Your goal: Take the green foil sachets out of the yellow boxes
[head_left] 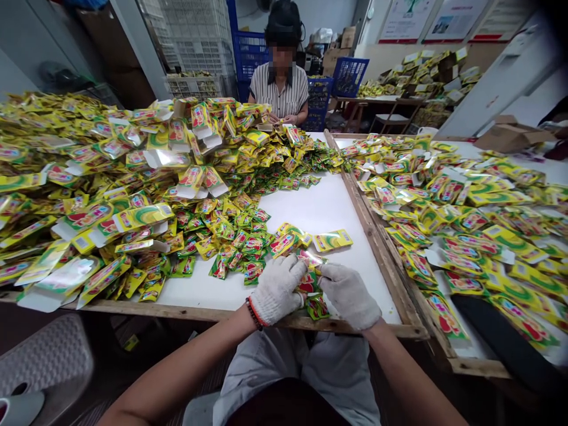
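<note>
My left hand (278, 290) and my right hand (348, 296), both in white knit gloves, are closed together on a small bunch of green and red sachets (312, 290) at the near wooden edge of the white table (319, 210). A bead bracelet sits on my left wrist. Just beyond my hands lie loose sachets (248, 242) and one flat yellow sachet (332, 239). A huge heap of flat yellow cartons (89, 183) covers the table's left side.
A person in a striped shirt (280, 89) sits at the far end, hands in the pile. A second table on the right holds more cartons (470, 207). Blue and white crates (248, 53) and cardboard boxes (510, 135) stand behind.
</note>
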`<state>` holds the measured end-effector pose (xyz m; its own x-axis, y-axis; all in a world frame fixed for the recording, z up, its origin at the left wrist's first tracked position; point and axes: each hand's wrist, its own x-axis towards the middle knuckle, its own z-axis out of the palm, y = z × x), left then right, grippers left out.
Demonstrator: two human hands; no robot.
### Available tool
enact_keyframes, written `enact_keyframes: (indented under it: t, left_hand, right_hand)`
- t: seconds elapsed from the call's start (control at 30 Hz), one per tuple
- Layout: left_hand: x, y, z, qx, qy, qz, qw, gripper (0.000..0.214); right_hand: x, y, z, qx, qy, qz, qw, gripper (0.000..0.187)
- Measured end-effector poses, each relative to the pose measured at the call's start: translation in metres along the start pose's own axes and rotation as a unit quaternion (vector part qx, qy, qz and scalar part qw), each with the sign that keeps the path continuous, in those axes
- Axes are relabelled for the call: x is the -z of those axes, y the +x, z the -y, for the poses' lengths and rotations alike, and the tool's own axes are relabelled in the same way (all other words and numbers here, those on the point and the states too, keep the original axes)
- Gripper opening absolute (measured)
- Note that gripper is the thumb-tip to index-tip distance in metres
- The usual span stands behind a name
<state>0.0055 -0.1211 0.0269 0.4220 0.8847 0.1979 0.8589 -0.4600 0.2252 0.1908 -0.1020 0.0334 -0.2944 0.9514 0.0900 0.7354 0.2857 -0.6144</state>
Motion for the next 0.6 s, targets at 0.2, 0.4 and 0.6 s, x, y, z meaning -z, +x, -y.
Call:
enact_keyframes:
  t: [0.2,0.4,0.6]
  left_hand:
    - [0.007,0.000,0.007,-0.025,-0.016,0.036,0.999,0.065]
    - [0.003,0.000,0.005,-0.056,-0.103,0.037,0.992,0.062]
    - [0.014,-0.008,0.019,0.080,-0.420,-0.070,0.901,0.074]
  right_hand:
    - [0.012,-0.015,0.000,-0.145,0.272,0.172,0.936,0.045]
    - [-0.003,-0.020,0.009,-0.116,0.337,0.226,0.907,0.028]
    - [-0.014,-0.018,0.009,-0.130,0.385,0.128,0.905,0.028]
